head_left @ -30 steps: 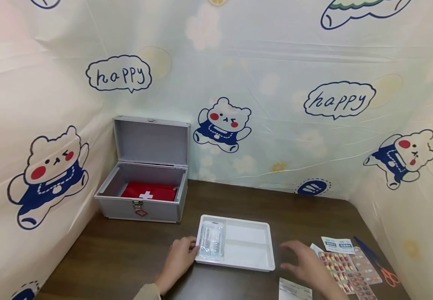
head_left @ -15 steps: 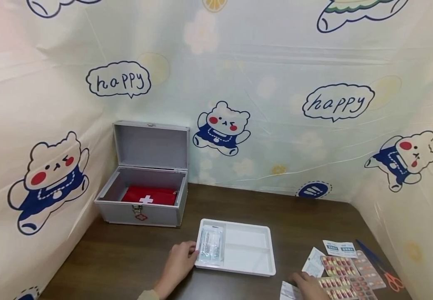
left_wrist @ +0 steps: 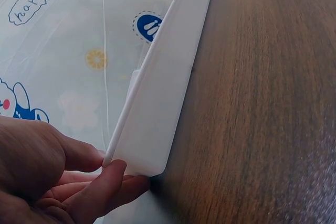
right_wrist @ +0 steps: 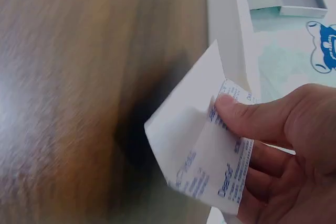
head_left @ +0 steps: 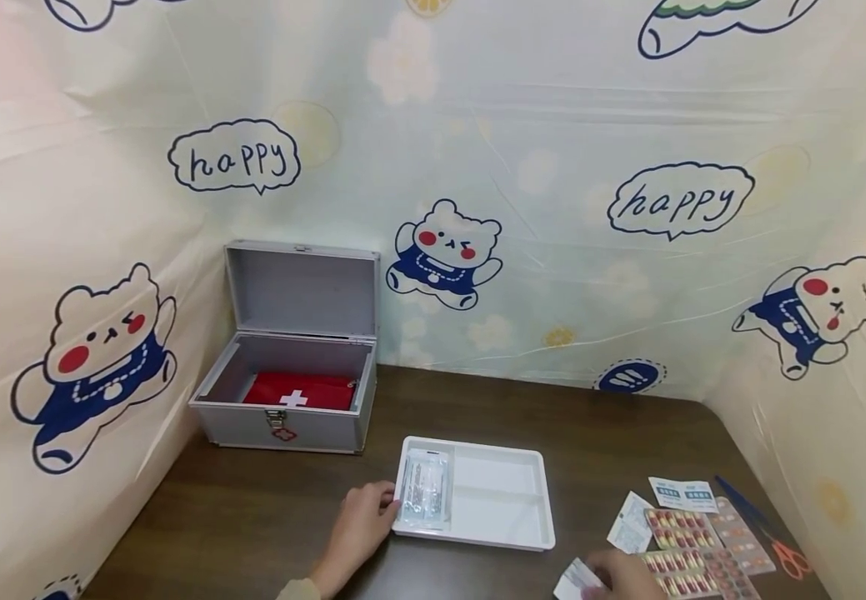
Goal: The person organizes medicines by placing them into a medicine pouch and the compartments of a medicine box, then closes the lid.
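At the left edge of a white divided tray (head_left: 478,540), my left hand (head_left: 357,525) pinches the rim near a corner between thumb and fingers. A clear-wrapped packet (head_left: 426,490) lies in the tray's left compartment. Low on the right, my right hand (head_left: 623,575) holds a small white paper packet (head_left: 577,578). The right wrist view shows that paper packet (right_wrist: 205,145) with blue print, bent and pinched under the thumb. It is lifted off the table, near the tray's side wall (right_wrist: 228,19).
Capsule blister packs (head_left: 680,533), a white-and-blue packet (head_left: 683,494), another pale packet (head_left: 631,522) and orange-handled scissors (head_left: 788,560) lie on the right. At back left stands a grey metal box (head_left: 282,429), lid raised, with a red white-cross pouch (head_left: 316,392) inside.
My right hand has moved down from beside the tray to the paper packet, taken hold of it and lifted it. My left hand stays on the tray's rim.
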The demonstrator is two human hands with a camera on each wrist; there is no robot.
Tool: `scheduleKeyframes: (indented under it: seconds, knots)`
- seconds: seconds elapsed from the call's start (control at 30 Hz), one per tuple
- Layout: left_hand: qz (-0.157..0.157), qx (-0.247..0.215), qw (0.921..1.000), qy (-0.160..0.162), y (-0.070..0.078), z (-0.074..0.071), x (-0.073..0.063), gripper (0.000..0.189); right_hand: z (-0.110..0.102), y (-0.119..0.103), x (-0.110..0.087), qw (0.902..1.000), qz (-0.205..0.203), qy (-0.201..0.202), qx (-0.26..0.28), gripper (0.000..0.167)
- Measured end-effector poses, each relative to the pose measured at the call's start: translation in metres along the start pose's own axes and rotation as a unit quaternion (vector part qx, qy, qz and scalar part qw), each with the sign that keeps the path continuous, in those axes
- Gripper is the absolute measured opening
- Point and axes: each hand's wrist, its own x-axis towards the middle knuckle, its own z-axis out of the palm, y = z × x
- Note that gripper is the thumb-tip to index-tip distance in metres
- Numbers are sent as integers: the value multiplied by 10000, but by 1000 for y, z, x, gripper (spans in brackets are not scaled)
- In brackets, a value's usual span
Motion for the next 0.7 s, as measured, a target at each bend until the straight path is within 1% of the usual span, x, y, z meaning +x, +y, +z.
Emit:
scheduleKeyframes:
  seconds: [0.13,0.17,0.27,0.37,0.53,0.63,0.7]
  knots:
    - [-96,-19,9999,-43,1,-1,0,14,-4,-7,-2,9985,-310,-28,448,10]
    - [-162,-26,9998,-80,1,-1,1,15,-4,-9,-2,9976,-333,-60,610,10]
    - [-228,-57,9995,-208,2,-1,2,17,-6,-18,-1,9941,-403,-57,1009,14]
    - [-233,-103,9994,-246,3,-1,3,18,-7,-32,4,9920,-331,102,1211,17]
    - [-211,-117,9996,-162,3,-2,1,17,-2,-60,18,9903,-258,477,1276,20]
    - [-273,-136,9994,-167,2,-1,0,18,5,-74,29,9890,-403,701,1241,19]
    - [-315,-148,9992,-190,1,-2,0,18,11,-83,36,9859,-541,834,1346,19]
